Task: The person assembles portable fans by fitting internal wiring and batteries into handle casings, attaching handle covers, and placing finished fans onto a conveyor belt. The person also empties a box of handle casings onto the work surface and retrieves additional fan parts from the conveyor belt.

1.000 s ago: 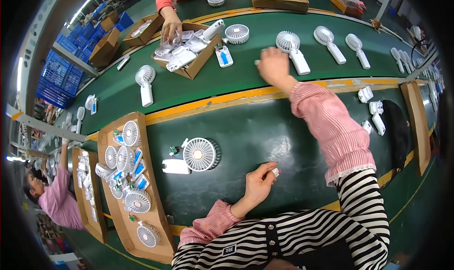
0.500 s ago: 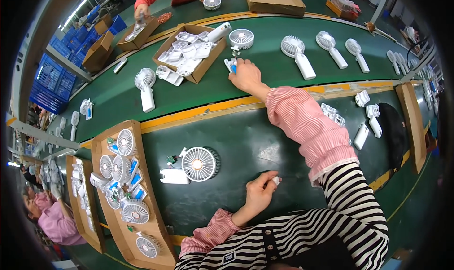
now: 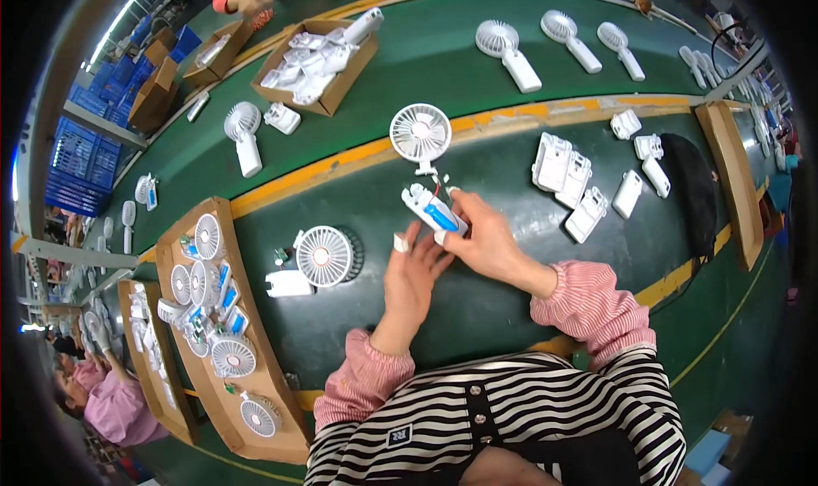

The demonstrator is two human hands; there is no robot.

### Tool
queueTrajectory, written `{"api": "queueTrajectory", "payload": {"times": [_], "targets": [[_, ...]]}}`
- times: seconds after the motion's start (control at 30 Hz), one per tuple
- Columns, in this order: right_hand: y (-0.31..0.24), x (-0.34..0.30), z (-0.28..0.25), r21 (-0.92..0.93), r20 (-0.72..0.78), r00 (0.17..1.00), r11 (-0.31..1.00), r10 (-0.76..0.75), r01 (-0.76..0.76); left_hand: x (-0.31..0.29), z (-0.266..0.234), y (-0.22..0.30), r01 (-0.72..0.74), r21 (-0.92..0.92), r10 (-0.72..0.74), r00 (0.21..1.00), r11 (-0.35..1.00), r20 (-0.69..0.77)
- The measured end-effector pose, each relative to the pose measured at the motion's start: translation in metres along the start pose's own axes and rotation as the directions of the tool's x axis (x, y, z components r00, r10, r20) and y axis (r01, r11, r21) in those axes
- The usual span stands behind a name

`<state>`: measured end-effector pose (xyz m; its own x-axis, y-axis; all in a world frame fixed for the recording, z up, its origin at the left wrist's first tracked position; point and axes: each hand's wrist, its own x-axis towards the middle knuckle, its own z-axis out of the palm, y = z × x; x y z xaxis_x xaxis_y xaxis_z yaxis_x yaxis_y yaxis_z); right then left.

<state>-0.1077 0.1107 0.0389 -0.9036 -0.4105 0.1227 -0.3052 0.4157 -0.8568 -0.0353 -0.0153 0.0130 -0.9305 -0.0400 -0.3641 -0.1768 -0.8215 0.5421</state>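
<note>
My right hand [image 3: 492, 239] grips a white handheld fan by its opened handle [image 3: 432, 209], where a blue battery shows inside. Wires run from that handle to the round fan head [image 3: 421, 134], which hangs out beyond it. Close to the handle's lower end is my left hand [image 3: 411, 280], palm up with fingers apart; whether its fingertips touch the handle I cannot tell. A white cover sits on a fingertip of this hand. To the left on the bench lies another fan head [image 3: 325, 256] beside a white handle piece [image 3: 290, 283] and a small green board [image 3: 282, 254].
A cardboard tray [image 3: 285, 431] of unfinished fans stands at left. White casings [image 3: 554, 164] and a black item [image 3: 688, 196] lie at right. Past the yellow edge, the green belt [image 3: 426, 51] carries fans and a box of casings [image 3: 328, 103]. A co-worker's hand [image 3: 249, 2] is opposite.
My right hand has drawn the fan from the belt back over the bench. The left hand has risen toward it, its fingers opening from a pinch. The whole view has shifted.
</note>
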Motion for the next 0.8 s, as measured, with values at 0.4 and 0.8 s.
{"api": "queueTrajectory", "payload": {"times": [0.4, 0.8], "targets": [[0.025, 0.029, -0.012, -0.503, -0.292, 0.893, 0.849, -0.342, 0.16, -0.003, 0.003, -0.007, 0.092, 0.182, -0.059, 0.983, 0.979, -0.176], [0.046, 0.041, -0.002, 0.466, -0.018, 0.995, 0.881, 0.101, -0.081, -0.016, -0.006, -0.003, 0.136, 0.335, -0.071, 0.977, 0.932, -0.201]]}}
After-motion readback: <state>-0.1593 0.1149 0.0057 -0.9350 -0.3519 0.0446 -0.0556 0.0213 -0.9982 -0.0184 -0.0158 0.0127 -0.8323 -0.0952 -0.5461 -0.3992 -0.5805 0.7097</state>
